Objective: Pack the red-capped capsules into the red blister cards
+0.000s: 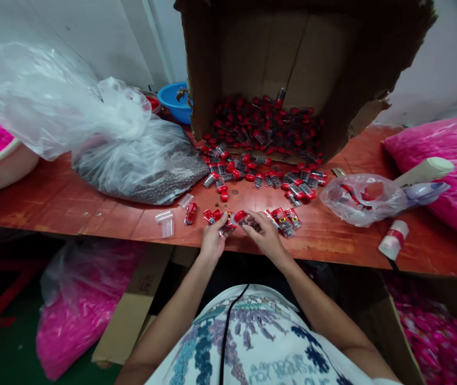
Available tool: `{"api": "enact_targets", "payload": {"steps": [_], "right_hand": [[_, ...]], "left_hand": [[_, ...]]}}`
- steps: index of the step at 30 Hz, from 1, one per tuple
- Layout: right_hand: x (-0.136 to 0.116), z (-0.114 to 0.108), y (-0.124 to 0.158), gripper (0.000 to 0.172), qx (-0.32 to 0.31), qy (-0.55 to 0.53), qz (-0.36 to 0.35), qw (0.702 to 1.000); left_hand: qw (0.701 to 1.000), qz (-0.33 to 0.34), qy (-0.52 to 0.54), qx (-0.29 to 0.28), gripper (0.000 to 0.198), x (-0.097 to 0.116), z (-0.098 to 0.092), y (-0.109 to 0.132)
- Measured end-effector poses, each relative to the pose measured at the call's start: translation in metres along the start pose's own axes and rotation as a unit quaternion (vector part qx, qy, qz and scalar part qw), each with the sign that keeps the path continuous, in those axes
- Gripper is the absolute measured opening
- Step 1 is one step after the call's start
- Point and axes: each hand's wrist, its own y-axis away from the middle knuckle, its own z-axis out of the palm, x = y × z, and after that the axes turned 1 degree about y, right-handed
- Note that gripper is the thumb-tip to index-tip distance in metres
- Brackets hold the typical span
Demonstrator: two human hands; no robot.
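Note:
Close to the table's front edge, my right hand (266,238) is closed around a small clear tube with a red cap (240,216). Beside it, my left hand (213,238) pinches a red printed sleeve (230,220), partly hidden by the fingers. The tube's capped end is next to the sleeve; whether they touch, I cannot tell. Several red-and-black printed sleeves (281,218) lie to the right of my right hand. Left of my left hand are a rolled red piece (190,213) and some clear empty tubes (167,224).
Behind my hands, a cardboard box (276,59) on its side spills red-capped tubes (260,128) onto the table (341,243). A bag of dark beads (144,166) sits left, a blue basin (175,101) behind it. On the right are a small plastic bag (360,198) and a pink bag (449,171).

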Motion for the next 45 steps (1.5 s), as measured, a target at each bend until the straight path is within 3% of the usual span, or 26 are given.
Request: {"api": "enact_targets", "payload": {"steps": [7, 22, 29, 37, 42, 45], "right_hand": [[0.005, -0.002, 0.004, 0.041, 0.035, -0.008, 0.021, 0.999], [0.007, 0.001, 0.007, 0.042, -0.002, -0.106, 0.056, 0.993], [0.006, 0.002, 0.009, 0.041, 0.015, -0.101, 0.062, 0.993], [-0.002, 0.004, 0.012, 0.047, -0.028, -0.196, 0.097, 0.975], [0.003, 0.003, 0.012, 0.045, 0.037, -0.179, 0.111, 0.977], [0.003, -0.001, 0.012, 0.038, 0.022, -0.151, 0.096, 0.984]], "left_hand": [[1.0, 0.009, -0.008, 0.003, 0.027, 0.0, 0.003, 0.003], [0.998, 0.045, -0.048, -0.01, 0.032, -0.003, 0.003, 0.004], [0.994, 0.061, -0.086, -0.011, 0.035, 0.001, 0.005, 0.006], [0.983, 0.149, -0.11, -0.007, 0.035, 0.0, 0.005, 0.006], [0.982, 0.121, -0.135, -0.055, 0.032, 0.0, 0.006, 0.01], [0.982, 0.118, -0.124, -0.083, 0.035, 0.001, 0.008, 0.012]]}}
